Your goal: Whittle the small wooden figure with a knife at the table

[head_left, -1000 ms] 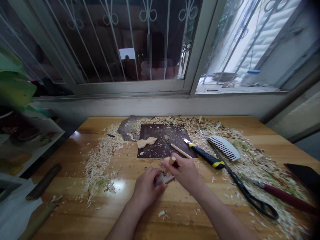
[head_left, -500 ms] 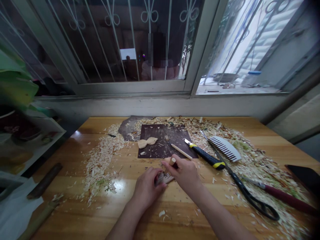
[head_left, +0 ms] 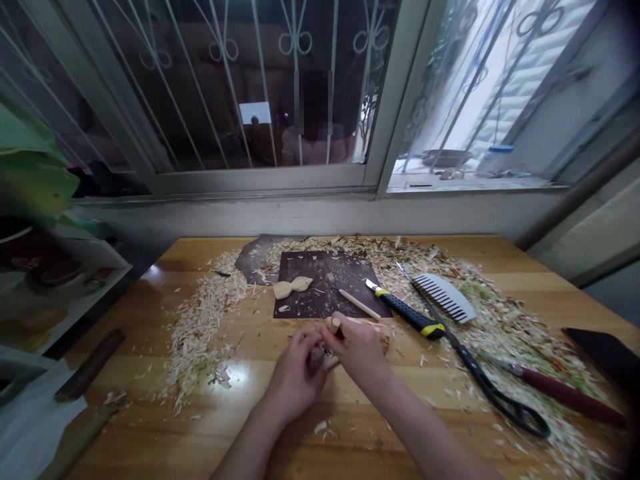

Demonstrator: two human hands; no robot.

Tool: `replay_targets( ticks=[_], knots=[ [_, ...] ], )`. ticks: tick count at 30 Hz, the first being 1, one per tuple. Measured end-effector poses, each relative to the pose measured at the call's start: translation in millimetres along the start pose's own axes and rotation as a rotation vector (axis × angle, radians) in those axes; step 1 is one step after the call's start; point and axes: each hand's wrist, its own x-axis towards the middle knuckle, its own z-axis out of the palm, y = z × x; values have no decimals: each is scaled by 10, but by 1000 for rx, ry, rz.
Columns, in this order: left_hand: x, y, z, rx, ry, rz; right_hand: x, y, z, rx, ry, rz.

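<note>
Near the front middle of the table, my left hand (head_left: 299,370) is closed around a small piece of wood (head_left: 331,360), mostly covered by the fingers. My right hand (head_left: 364,347) is closed on a tool with a round, pale wooden handle (head_left: 335,324); its working end is hidden behind the fingers, close to the piece. Behind the right hand lies a rough wood block (head_left: 384,331), partly covered. Just beyond the hands, a carved bow-shaped wooden piece (head_left: 293,287) and a thin tool with a pale wooden handle (head_left: 361,305) rest on a dark mat (head_left: 295,262).
Wood shavings (head_left: 200,320) ring the work area. On the right lie a yellow-black utility knife (head_left: 405,312), a white comb (head_left: 445,297), black-handled scissors (head_left: 480,377), a red-handled tool (head_left: 565,397) and a dark flat object (head_left: 600,353). A dark stick (head_left: 90,365) lies left.
Both hands have shifted slightly left, staying close together. More of the rough wood block shows behind my right hand. The view has tilted a little.
</note>
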Motion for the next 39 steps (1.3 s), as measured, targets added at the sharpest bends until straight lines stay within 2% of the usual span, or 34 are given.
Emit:
replay_targets(
  ticks=[3,5,10,13,17,22,25,28,31,34,37,39],
  knots=[
    [51,29,22,-184,48,9,-10,-5,-14,-18,-1,17],
    [101,39,20,-227,57,12,-18,-10,-29,-34,0,27],
    [211,64,36,-183,-42,42,-14,-29,-59,-53,-28,34],
    [226,9,121,-184,12,16,-18,-54,-64,-80,-31,69],
    [182,-83,212,-127,80,-5,-52,-97,-68,-66,-83,23],
    [158,-55,198,-53,90,118,-67,-81,-114,-63,-149,84],
    [181,-67,189,-22,103,181,-72,-11,-203,-33,-182,108],
    [198,-107,184,11,97,185,-87,170,-344,111,-201,145],
    [200,-122,177,11,80,143,-109,446,-467,133,-118,254],
    [201,-121,171,-8,67,138,-156,675,-466,2,-91,120],
    [205,-134,173,-16,69,132,-224,764,-320,-57,-199,-86],
    [206,-146,175,-21,71,124,-258,770,-192,-105,-254,-127]
  ],
)
